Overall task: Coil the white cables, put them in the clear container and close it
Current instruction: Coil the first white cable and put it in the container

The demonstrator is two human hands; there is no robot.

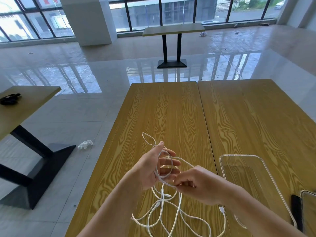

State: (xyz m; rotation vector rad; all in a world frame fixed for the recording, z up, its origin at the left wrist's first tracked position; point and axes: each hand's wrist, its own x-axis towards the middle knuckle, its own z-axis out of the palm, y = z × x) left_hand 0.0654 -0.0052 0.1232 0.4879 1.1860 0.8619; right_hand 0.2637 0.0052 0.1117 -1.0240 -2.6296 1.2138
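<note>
Above the wooden table (171, 108), the left hand (153, 166) holds white cable (177, 214) loops wound around its half-spread fingers, while the right hand (196, 183) pinches a strand. Loose cable trails left of the open clear container (266, 170).

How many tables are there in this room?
4: two wooden tables pushed together, one under the hands and one holding the clear container; one at the left edge; one by the far windows. More may lie outside the view.
</note>
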